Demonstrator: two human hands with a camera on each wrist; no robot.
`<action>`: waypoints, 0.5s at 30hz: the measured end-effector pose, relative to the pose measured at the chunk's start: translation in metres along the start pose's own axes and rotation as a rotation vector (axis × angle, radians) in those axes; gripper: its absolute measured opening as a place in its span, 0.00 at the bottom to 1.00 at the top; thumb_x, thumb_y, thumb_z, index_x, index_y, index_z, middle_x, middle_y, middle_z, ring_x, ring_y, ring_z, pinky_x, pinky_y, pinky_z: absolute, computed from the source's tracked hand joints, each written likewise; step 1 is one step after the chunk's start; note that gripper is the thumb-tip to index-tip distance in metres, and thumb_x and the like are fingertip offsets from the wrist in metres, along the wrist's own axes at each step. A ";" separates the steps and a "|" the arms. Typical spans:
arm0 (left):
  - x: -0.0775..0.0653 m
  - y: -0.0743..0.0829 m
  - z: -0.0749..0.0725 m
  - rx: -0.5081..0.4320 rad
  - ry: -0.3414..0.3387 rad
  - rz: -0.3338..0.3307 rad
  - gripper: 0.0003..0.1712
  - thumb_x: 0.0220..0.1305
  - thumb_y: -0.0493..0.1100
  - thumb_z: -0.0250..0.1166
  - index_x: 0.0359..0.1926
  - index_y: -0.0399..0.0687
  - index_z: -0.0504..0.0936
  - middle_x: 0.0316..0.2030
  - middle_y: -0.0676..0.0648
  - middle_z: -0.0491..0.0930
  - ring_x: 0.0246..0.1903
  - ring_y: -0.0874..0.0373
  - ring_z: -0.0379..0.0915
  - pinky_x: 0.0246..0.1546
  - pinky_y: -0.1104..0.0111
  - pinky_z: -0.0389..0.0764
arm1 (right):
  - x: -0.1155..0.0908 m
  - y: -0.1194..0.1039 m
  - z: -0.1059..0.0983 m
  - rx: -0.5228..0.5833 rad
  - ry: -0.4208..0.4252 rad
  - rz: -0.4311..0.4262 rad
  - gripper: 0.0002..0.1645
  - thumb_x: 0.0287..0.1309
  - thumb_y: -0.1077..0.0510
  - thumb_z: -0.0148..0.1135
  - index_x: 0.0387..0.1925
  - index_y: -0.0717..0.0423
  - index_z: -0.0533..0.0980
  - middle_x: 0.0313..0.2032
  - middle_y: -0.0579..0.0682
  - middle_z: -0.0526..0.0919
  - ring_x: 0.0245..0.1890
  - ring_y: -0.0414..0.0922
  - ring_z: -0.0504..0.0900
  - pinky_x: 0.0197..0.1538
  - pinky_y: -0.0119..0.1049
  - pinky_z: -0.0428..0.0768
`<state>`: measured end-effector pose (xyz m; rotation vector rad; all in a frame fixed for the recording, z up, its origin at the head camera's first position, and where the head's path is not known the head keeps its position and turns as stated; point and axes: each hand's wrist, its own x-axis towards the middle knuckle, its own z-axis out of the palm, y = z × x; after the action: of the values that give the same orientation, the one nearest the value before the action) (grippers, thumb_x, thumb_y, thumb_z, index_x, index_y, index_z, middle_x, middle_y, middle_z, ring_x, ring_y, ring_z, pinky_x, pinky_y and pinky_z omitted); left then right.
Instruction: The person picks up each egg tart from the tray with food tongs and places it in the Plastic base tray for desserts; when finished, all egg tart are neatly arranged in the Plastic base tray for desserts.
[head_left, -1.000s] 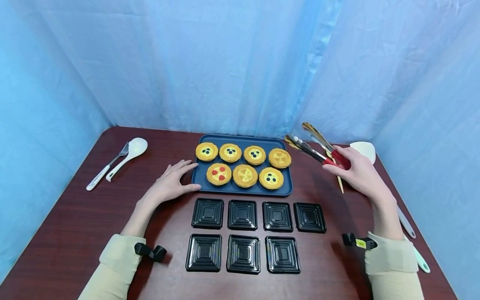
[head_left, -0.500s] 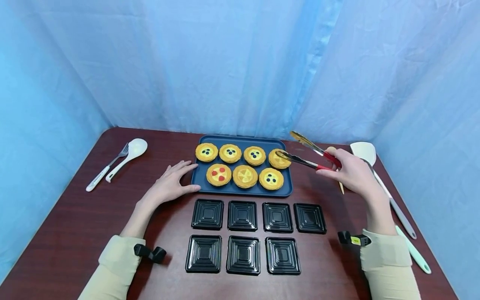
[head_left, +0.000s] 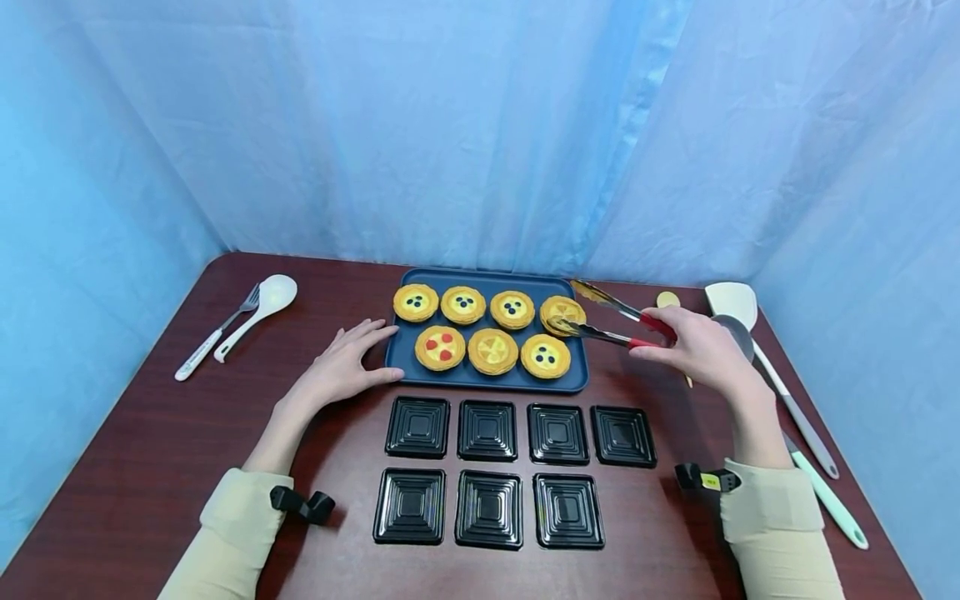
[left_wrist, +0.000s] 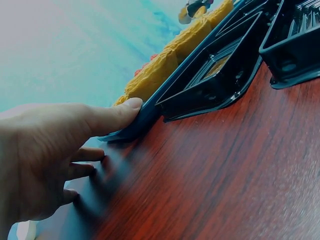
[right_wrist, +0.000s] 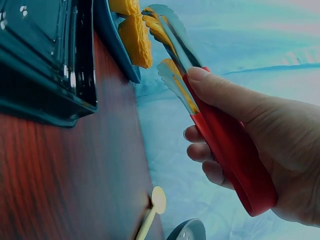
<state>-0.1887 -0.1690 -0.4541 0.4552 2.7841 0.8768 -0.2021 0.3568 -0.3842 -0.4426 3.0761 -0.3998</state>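
In the head view, several tarts sit in two rows on a dark blue tray (head_left: 393, 350). My left hand (head_left: 341, 367) rests at the tray's left end, fingers spread, its thumb touching the rim in the left wrist view. My right hand (head_left: 697, 346) grips red-handled metal tongs (right_wrist: 235, 155), whose tips stand apart. One tip overlaps the front of the pineapple-patterned tart (head_left: 562, 312) at the back right; the other is beyond its right side. I cannot tell if they touch it. A tart with red fruit (head_left: 440, 348) is front left; a blueberry tart (head_left: 545, 357) is front right.
Several black square containers (head_left: 417, 427) stand in two rows before the tray. At left lie a white spoon (head_left: 276, 294) and a fork (head_left: 213, 337). At right are a white spatula (head_left: 731, 305), a wooden spoon (head_left: 667, 299) and a green-handled utensil (head_left: 832, 504), partly behind my right arm.
My right hand has brought the tongs left and down, from beside the tray to the back right tart. The left hand has stayed at the tray's left end.
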 end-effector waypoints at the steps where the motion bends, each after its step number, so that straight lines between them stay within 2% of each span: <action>1: 0.000 0.000 0.000 -0.001 0.000 0.000 0.48 0.65 0.63 0.69 0.79 0.51 0.64 0.80 0.36 0.55 0.82 0.37 0.43 0.81 0.38 0.39 | 0.000 0.000 0.000 0.002 -0.005 0.003 0.44 0.56 0.38 0.75 0.66 0.60 0.75 0.50 0.60 0.85 0.38 0.49 0.81 0.42 0.53 0.83; 15: 0.000 0.000 0.001 -0.007 0.005 -0.003 0.47 0.65 0.62 0.70 0.78 0.52 0.64 0.80 0.37 0.56 0.82 0.38 0.43 0.82 0.38 0.39 | 0.002 -0.001 0.005 -0.008 -0.037 0.021 0.43 0.55 0.39 0.76 0.65 0.59 0.76 0.50 0.60 0.85 0.37 0.50 0.80 0.42 0.52 0.83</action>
<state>-0.1887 -0.1683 -0.4544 0.4487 2.7842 0.8883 -0.2032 0.3544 -0.3886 -0.4125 3.0446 -0.3749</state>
